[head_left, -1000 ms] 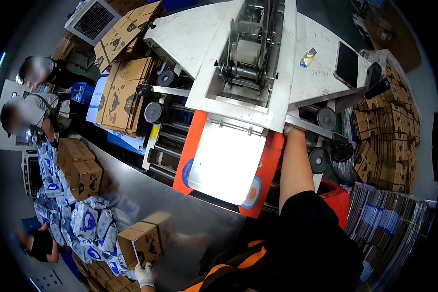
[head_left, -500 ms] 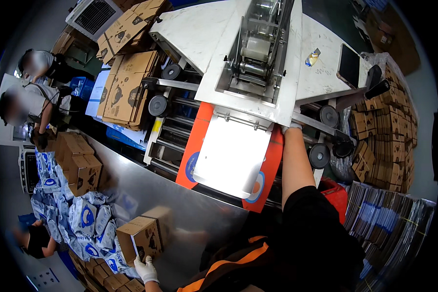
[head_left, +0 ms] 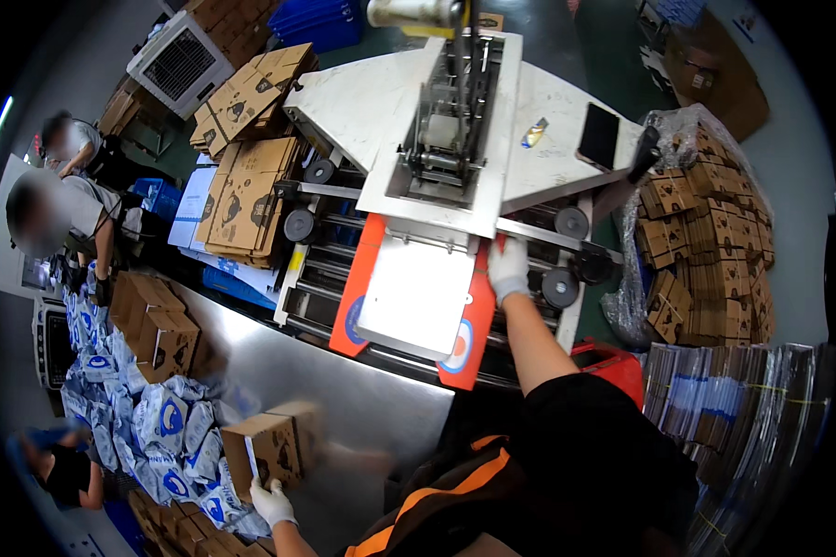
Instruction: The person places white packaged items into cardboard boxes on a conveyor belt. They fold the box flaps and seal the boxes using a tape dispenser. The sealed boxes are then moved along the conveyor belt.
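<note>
In a white glove, my left hand (head_left: 271, 503) grips the near edge of an open cardboard carton (head_left: 277, 451) at the front left of the metal table. The thumb shows on the carton's side. My right hand (head_left: 508, 269), also gloved, lies at the right edge of a red-orange panel (head_left: 350, 311) with round blue prints. Its fingertips are partly hidden under the white taping machine (head_left: 478, 221), so their hold cannot be made out. A bare metal plate (head_left: 416, 302) covers the middle of the panel, over the machine's rollers (head_left: 320, 288).
Blue-and-white bags (head_left: 163, 418) are heaped left of the table (head_left: 251, 325), beside another open carton (head_left: 163, 334). Flattened cartons (head_left: 246, 195) stack behind. Wrapped cartons (head_left: 706, 241) and tied cardboard bundles (head_left: 734, 399) stand right. A phone (head_left: 598, 136) lies on the machine. Other people work at left.
My view has shifted, so the machine appears farther left. My right hand has drawn back from under the machine and more of its glove shows. My left hand stays at the carton.
</note>
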A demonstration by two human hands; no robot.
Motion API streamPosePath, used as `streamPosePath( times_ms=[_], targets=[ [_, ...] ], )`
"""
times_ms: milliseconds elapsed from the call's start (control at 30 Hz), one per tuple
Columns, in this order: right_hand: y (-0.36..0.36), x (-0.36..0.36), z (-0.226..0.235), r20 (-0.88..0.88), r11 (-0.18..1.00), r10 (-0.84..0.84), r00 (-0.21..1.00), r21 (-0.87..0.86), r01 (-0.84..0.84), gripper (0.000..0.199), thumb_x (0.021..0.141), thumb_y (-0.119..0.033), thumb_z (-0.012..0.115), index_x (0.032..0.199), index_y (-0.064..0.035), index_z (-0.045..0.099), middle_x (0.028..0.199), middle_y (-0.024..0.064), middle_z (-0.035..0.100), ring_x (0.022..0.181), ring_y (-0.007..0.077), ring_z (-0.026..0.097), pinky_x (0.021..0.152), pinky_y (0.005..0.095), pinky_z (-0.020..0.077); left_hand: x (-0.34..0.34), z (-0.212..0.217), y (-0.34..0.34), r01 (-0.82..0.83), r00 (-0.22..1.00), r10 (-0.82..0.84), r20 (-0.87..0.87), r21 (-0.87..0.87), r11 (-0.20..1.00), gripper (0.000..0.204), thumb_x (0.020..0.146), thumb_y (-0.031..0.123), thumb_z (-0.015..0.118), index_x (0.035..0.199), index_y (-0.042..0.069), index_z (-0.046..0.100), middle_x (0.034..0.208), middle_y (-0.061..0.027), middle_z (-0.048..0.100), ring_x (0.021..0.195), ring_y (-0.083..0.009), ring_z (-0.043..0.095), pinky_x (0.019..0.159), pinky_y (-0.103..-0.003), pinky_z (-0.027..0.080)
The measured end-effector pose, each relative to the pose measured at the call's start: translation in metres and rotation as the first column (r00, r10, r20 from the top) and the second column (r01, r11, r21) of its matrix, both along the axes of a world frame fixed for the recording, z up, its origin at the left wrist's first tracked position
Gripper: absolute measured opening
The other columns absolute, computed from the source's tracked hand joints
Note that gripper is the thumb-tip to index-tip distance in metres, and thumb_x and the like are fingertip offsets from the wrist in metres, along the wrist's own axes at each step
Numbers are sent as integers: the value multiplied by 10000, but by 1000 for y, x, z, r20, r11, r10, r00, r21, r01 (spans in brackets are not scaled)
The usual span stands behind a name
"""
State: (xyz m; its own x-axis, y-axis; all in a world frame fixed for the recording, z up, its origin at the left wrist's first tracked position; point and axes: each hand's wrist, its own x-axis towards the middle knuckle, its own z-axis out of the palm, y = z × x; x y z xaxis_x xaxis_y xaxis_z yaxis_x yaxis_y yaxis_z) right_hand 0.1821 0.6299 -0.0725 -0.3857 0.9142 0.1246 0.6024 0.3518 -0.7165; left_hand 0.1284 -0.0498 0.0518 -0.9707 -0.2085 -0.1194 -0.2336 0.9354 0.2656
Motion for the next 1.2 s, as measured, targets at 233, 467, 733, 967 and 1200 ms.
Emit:
streamPosePath(
  times_ms=[233,467,733,967,1200],
  targets=[
    [-153,157,103,-192,743,610,769,-201,-639,409,941,-206,632,1328,-76,645,1383,174,629,1282,339,599,1114,404,460,-6,30,22,90,996,-89,23,-30,996,552,947,66,690,1462,20,497,1401,-190,582,1231,-373,604,1057,-435,481],
    [-134,318,135,-77,626,720,689,-356,-694,299,985,-239,583,1196,-83,726,1190,136,728,1121,304,689,1002,372,529,22,65,71,10,996,-45,-73,-419,908,773,890,372,745,1547,138,412,1508,-150,499,1385,-339,478,1139,-489,388],
    [10,427,117,419,834,439,795,-520,-187,373,959,-322,592,1239,-109,718,1149,164,730,1023,307,699,917,381,550,96,-19,212,397,872,-315,-374,164,903,595,804,103,770,1355,0,570,1466,-232,505,1369,-403,481,1175,-475,376],
    [94,509,52,477,823,329,815,-567,0,412,920,-341,666,1254,-106,716,1190,161,736,1105,294,702,983,368,534,113,-33,306,430,842,-460,282,165,888,734,840,390,757,1459,63,537,1580,-212,408,1442,-380,427,1183,-424,374],
    [240,472,95,257,895,217,942,-437,-87,352,911,-237,739,1209,-50,728,1134,90,761,1036,170,694,958,313,534,88,-61,277,377,828,-457,325,281,883,666,858,327,765,1420,24,574,1505,-209,509,1380,-348,514,1142,-413,420]
  ],
)
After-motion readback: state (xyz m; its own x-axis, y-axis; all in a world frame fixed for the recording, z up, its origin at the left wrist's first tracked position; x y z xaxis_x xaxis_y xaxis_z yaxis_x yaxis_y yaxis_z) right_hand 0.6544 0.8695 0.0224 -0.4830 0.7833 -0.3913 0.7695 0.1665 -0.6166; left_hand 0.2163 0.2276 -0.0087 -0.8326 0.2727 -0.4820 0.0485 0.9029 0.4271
